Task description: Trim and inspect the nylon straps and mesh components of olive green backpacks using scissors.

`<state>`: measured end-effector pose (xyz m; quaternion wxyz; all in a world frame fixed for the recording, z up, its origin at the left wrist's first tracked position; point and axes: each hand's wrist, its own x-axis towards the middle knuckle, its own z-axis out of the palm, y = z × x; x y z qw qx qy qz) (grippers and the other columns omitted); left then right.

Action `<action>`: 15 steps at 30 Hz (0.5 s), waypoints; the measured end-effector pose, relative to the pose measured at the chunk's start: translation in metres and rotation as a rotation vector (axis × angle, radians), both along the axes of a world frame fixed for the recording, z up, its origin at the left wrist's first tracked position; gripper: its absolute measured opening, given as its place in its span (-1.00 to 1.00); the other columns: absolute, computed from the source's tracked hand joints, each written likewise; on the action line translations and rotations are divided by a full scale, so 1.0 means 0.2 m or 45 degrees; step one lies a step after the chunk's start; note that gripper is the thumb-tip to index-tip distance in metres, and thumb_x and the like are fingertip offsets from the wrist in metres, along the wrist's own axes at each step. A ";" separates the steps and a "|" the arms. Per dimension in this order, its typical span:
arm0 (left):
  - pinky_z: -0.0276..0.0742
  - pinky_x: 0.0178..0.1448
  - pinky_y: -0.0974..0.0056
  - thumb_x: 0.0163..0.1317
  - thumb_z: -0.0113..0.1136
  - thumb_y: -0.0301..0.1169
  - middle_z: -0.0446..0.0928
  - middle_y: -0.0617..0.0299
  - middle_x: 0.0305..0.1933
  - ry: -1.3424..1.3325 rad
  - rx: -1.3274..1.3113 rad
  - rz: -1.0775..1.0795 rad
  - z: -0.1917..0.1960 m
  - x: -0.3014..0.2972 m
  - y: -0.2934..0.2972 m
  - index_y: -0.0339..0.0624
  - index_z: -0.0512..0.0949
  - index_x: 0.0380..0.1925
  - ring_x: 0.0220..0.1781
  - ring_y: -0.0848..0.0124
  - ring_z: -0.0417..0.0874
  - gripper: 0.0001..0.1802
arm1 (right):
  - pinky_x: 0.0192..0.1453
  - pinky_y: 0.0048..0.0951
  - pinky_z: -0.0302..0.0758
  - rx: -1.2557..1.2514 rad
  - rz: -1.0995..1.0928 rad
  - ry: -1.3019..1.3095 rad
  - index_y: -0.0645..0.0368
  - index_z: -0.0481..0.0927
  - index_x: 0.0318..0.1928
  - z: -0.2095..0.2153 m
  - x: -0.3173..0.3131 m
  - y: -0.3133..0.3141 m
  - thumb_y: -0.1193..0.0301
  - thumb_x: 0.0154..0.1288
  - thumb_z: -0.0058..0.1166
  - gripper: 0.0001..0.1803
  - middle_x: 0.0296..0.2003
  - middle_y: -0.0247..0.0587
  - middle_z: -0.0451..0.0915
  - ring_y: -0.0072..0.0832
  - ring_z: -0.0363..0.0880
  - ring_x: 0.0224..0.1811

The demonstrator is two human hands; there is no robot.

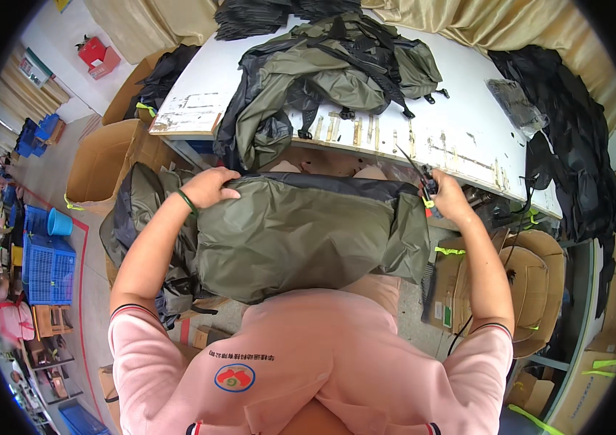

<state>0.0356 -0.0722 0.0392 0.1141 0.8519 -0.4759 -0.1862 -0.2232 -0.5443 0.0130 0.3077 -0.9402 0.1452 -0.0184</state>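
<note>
A large olive-green fabric bag (293, 235) with a black top edge stretches across my lap. My left hand (212, 187) is closed on the bag's upper left corner, thumb over the fabric. At the upper right corner, my right hand (449, 197) is closed around a dark tool (424, 174) with a long thin point reaching up and left. Its exact kind is unclear, and the fingers partly hide it. Small red and yellow bits show beside those fingers. Whether the right hand also grips the bag is hidden.
Ahead stands a white worktable (460, 148) bearing a heap of olive and black bags (322, 65) with straps and buckles. More olive bags (134, 210) lie at my left. Cardboard boxes (101, 163) flank both sides, and black fabric (569, 123) hangs at the right.
</note>
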 end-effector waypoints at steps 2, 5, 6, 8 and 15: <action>0.40 0.16 0.12 0.14 0.28 -0.14 0.51 -0.11 -0.03 0.012 0.009 0.025 -0.08 0.00 -0.06 -0.28 0.46 0.04 0.06 0.01 0.51 -0.44 | -0.08 -0.41 0.53 0.379 -0.075 0.025 0.30 0.46 -0.18 0.05 0.03 0.11 0.75 0.06 0.07 -0.72 -0.30 -0.14 0.62 -0.41 0.60 -0.17; 0.43 0.08 0.09 0.14 0.26 -0.08 0.53 -0.07 -0.16 0.147 -0.265 0.040 -0.18 0.03 -0.17 -0.23 0.52 -0.06 -0.04 0.01 0.53 -0.49 | -0.10 -0.46 0.57 0.458 0.035 -0.118 0.29 0.45 -0.18 -0.08 0.03 0.09 0.80 0.09 0.04 -0.72 -0.24 -0.26 0.61 -0.55 0.57 -0.15; 0.43 0.08 0.09 0.14 0.26 -0.08 0.53 -0.07 -0.16 0.157 -0.258 0.036 -0.19 0.04 -0.20 -0.23 0.52 -0.06 -0.04 0.01 0.53 -0.49 | -0.10 -0.46 0.57 0.464 0.028 -0.109 0.29 0.45 -0.18 -0.11 0.04 0.08 0.80 0.09 0.04 -0.72 -0.24 -0.26 0.61 -0.55 0.57 -0.15; 0.44 0.04 0.11 0.13 0.28 -0.11 0.51 -0.02 -0.21 0.207 -0.214 0.022 -0.21 0.05 -0.26 -0.18 0.54 -0.10 -0.08 0.04 0.53 -0.55 | -0.07 -0.50 0.55 1.085 -0.121 0.002 0.29 0.44 -0.20 -0.15 0.06 0.06 0.78 0.06 0.12 -0.71 -0.23 -0.27 0.60 -0.60 0.54 -0.18; 0.45 -0.12 0.40 0.09 0.35 -0.50 0.58 0.30 -0.26 1.134 -0.264 0.338 -0.23 0.12 -0.22 -0.26 0.55 -0.17 -0.23 0.56 0.53 -0.71 | -0.20 -0.45 0.50 0.684 0.012 0.213 0.26 0.43 -0.13 -0.17 -0.01 -0.04 0.68 0.14 0.13 -0.72 -0.30 -0.33 0.50 -0.58 0.48 -0.31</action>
